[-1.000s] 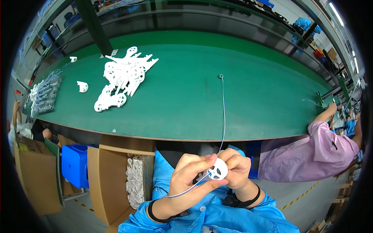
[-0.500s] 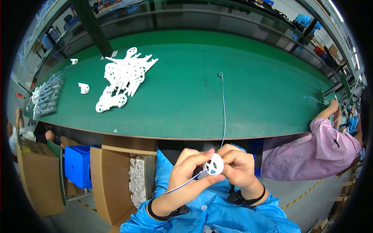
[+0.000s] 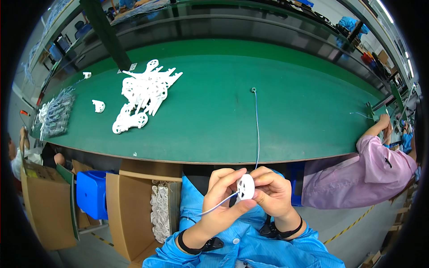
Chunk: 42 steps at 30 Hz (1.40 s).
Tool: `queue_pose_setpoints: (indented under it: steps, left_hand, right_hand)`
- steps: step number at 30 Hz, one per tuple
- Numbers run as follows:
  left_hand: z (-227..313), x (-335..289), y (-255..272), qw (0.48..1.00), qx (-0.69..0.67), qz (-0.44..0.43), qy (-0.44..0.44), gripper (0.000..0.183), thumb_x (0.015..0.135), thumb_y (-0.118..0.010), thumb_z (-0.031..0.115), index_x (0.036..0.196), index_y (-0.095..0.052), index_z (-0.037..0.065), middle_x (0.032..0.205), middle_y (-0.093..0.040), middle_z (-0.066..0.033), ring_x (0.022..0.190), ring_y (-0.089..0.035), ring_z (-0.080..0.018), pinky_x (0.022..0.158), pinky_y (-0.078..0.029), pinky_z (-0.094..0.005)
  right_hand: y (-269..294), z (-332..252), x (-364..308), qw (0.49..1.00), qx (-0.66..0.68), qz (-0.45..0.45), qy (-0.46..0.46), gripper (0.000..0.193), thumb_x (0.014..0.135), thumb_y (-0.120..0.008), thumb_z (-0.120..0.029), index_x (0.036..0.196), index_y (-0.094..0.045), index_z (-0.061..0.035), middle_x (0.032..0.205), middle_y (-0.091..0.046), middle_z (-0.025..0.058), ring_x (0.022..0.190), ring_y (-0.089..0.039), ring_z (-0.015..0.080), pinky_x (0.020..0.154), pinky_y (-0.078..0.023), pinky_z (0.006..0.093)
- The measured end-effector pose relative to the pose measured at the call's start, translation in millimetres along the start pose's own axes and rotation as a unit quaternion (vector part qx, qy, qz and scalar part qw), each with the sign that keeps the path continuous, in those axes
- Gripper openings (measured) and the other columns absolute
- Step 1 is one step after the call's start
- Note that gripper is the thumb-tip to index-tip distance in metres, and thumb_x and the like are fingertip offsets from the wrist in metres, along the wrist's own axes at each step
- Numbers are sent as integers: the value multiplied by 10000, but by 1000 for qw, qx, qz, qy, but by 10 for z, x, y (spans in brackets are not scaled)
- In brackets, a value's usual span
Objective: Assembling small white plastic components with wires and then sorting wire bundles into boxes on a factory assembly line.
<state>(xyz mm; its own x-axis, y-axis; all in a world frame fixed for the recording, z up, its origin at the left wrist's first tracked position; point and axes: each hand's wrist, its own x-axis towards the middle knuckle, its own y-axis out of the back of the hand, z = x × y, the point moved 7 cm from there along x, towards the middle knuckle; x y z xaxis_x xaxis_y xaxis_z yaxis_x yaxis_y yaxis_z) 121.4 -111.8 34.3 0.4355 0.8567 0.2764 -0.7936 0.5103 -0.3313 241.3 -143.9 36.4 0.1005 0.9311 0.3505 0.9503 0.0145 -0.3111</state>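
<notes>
Between both hands, just off the table's near edge, is a round white plastic part point(image 3: 246, 186) with cut-out openings in its face. My left hand point(image 3: 222, 192) grips it from the left, thumb below and fingers above. My right hand point(image 3: 272, 190) pinches its right side. A thin bluish-white cable point(image 3: 257, 129) lies across the table, its far end in a small dark knob, and runs down behind my fingers. Another stretch of cable point(image 3: 218, 207) leaves the part's face and passes over my left palm. Where the cable goes inside the part is hidden.
A pile of white plastic parts point(image 3: 145, 91) lies on the green table point(image 3: 205, 120), with a loose part point(image 3: 98, 106) farther left. Bundled cables point(image 3: 58, 114) sit at the left end. Below are an open carton point(image 3: 123, 214) and a blue stool point(image 3: 90, 192). A co-worker in pink point(image 3: 346, 176) is at right.
The white part has turned in my fingers and its face now shows narrower, angled left. Both hands stay closed on it. The table appears slightly lower in view.
</notes>
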Motion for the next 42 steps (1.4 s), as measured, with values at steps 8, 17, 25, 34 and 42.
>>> queue_pose_setpoints:
  steps: [8,17,25,34,42]
  left_hand:
    - [-490,-125,110,932,-304,146,136,219,848,-685,138,946,-517,38,977,-602,-81,1006,-577,-179,918,-462,-324]
    - [-565,-273,178,934,-235,253,95,259,866,-668,161,808,-429,81,856,-609,-69,812,-591,-134,733,-492,-266]
    - [-53,-175,137,985,-55,161,-9,419,851,-644,6,1194,-405,1,1011,-620,-154,908,-610,-177,801,-507,-281]
    - [378,-85,391,937,305,-67,160,645,721,-783,113,1303,-517,27,858,-628,-86,740,-584,-109,688,-485,-246]
    - [363,-14,372,999,-2,-51,2,610,684,-796,29,1220,-505,33,1247,-503,-207,1140,-537,-271,936,-470,-365]
  right_hand:
    - [-54,-47,115,937,-347,15,36,239,760,-710,4,980,-620,23,976,-596,119,837,-587,187,689,-482,268]
    - [-79,48,110,941,-334,56,17,228,776,-682,-7,987,-604,31,1065,-583,182,876,-604,291,747,-502,338]
    - [-211,-153,95,912,-374,40,164,278,703,-725,1,950,-600,26,1090,-586,207,823,-604,315,704,-493,367]
    - [-414,-371,135,899,-389,-47,196,274,720,-730,-108,929,-604,15,1064,-593,184,724,-566,252,610,-461,321]
    - [-536,-439,186,911,-368,-63,177,243,741,-723,-91,928,-609,13,1041,-586,172,727,-567,236,642,-481,308]
